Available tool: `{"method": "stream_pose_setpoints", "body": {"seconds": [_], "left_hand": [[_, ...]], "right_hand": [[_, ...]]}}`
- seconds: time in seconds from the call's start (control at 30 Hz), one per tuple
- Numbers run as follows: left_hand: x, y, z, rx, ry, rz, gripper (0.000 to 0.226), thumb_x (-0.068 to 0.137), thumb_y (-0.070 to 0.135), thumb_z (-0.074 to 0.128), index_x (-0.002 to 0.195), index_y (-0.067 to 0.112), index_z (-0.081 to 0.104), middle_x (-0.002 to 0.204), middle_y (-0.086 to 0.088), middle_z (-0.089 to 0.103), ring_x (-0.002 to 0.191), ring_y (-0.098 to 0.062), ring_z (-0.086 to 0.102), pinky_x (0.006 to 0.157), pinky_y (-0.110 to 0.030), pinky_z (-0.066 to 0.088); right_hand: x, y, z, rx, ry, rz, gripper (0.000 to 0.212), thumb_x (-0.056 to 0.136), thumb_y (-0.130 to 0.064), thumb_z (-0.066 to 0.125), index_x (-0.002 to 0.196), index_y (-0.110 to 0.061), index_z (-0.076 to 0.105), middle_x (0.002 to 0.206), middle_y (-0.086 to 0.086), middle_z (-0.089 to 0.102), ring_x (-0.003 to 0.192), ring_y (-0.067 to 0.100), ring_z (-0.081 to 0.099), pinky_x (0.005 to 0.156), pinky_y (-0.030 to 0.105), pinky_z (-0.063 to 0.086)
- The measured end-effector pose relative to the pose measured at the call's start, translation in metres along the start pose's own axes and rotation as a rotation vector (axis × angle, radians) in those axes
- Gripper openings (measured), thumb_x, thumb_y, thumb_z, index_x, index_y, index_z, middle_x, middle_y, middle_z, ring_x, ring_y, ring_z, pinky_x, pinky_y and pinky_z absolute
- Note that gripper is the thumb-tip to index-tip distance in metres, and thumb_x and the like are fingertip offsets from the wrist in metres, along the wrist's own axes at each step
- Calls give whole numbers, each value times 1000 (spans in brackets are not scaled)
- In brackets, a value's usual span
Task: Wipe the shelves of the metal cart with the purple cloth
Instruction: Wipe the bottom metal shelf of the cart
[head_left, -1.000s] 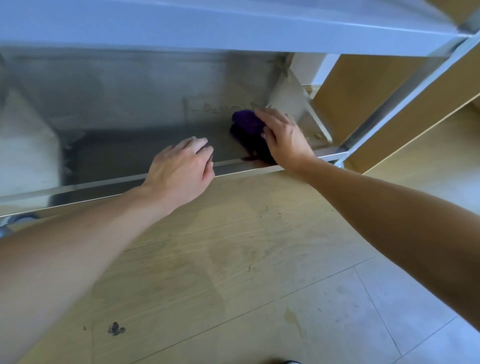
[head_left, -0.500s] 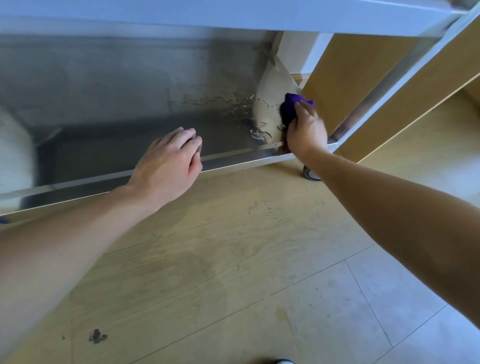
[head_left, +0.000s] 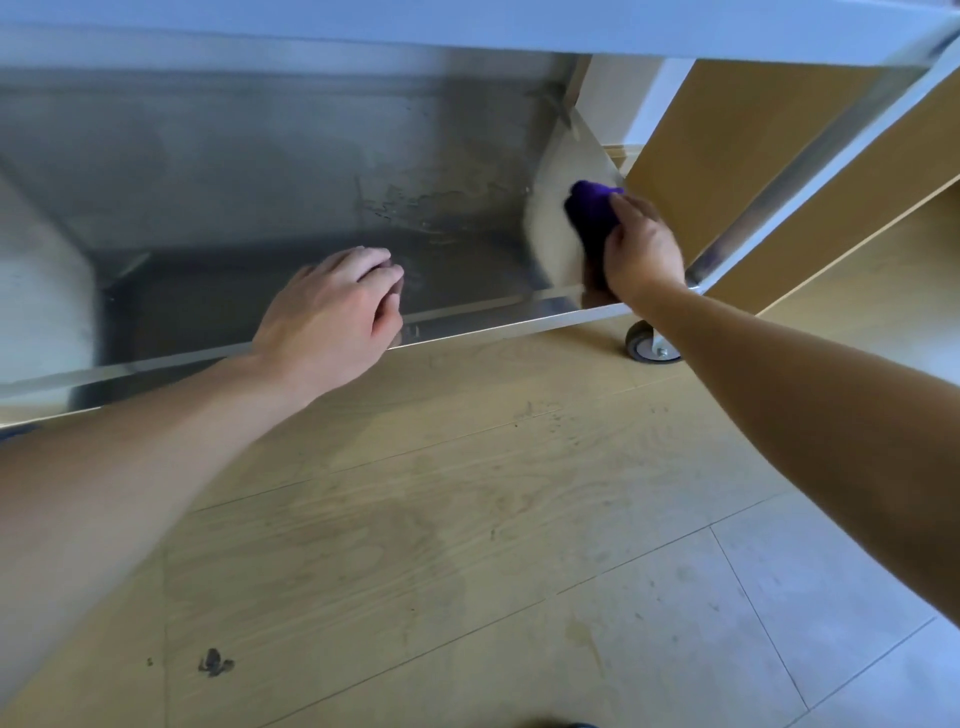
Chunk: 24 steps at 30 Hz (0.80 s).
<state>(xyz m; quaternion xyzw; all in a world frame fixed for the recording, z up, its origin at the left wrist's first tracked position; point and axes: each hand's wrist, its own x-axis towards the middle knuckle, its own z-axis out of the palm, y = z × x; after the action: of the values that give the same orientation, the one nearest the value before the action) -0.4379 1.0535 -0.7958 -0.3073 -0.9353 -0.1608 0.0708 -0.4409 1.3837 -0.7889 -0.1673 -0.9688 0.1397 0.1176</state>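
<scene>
Hands of one person reach into the lowest level of a metal cart, seen from above by a head-worn camera. The right hand (head_left: 641, 249) grips a bunched purple cloth (head_left: 589, 208), fingers curled round it, and presses it against the slanted metal corner plate (head_left: 563, 150) at the right end of the lower shelf (head_left: 467, 318), just inside the front rim. The left hand (head_left: 332, 312) sits over that front rim near the middle, fingers loosely bent and holding nothing. Whether its fingertips touch the shelf surface is hard to tell, since the view is slightly blurred. Above both hands runs the underside of the upper shelf (head_left: 467, 31). A grey caster wheel (head_left: 647, 344) shows below the right wrist, standing on the pale wood-pattern floor (head_left: 467, 519).

The step in hand looks like wiping the right corner of the bottom shelf. Pale smears (head_left: 410, 202) (possibly dried residue) mark the shelf surface left of the cloth, toward the back, so that area seems not yet cleaned. The next move would likely call for bringing the cloth down off the corner plate and sweeping it leftward across the flat of the shelf, with firm pressure over the smears and the left hand shifted clear of its path.
</scene>
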Motion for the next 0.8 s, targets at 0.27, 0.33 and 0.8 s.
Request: {"method": "stream_pose_setpoints", "body": {"seconds": [0.27,0.33,0.8], "left_hand": [[-1,-26,-7,-17,40,-132,32,96,21,47,120,7,65,134,-6,57,118,-31,55,99,-45,45],[-1,-27,-5,-21,45,-136,32,95,20,48,119,6,65,133,-7,58,117,-31,55,99,-45,44],[-2,-33,3,-54,84,-111,30,93,20,48,115,6,65,130,-6,59,117,-27,56,99,-44,45]], "right_hand": [[8,-83,39,67,-12,-89,47,95,-9,43,142,-18,44,146,9,44,127,33,49,104,40,43],[5,-109,50,69,-54,-271,50,95,-10,41,144,-15,42,150,7,41,131,33,44,110,37,38],[60,-54,38,9,140,152,47,90,-6,41,136,-11,48,143,7,45,127,31,44,102,38,40]]}}
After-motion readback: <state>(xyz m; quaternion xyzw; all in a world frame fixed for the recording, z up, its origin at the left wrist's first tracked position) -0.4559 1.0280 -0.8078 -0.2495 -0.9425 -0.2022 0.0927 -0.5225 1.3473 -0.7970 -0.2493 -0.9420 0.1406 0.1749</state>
